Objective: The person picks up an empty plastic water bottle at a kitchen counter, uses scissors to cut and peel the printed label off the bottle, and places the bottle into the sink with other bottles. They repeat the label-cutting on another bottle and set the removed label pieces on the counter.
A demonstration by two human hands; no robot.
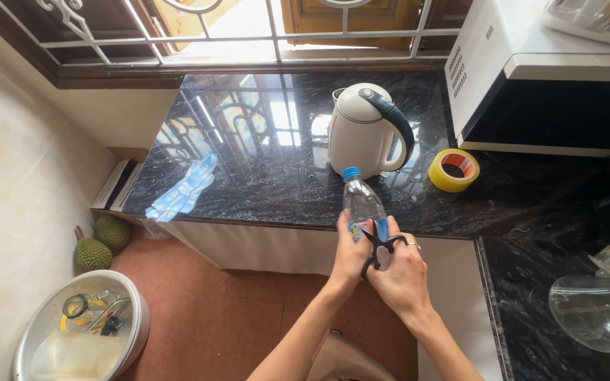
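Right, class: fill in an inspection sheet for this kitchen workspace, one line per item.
Surface: black speckled stone counter, glossy, reflecting the window grille.
Job's things: clear plastic bottle with blue cap; black scissors against it.
Clutter: white kettle, yellow tape roll, blue wrappers, glass jar.
Grippers: left hand grips the bottle; right hand holds the scissors.
Cables: nothing seen.
Surroundings: microwave, two green spiky fruits and a metal basin on the floor.

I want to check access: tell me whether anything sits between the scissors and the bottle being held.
Nothing visible does. The left hand grips the clear plastic bottle, and the black scissors in the right hand lie directly against it. The kettle stands apart, behind.
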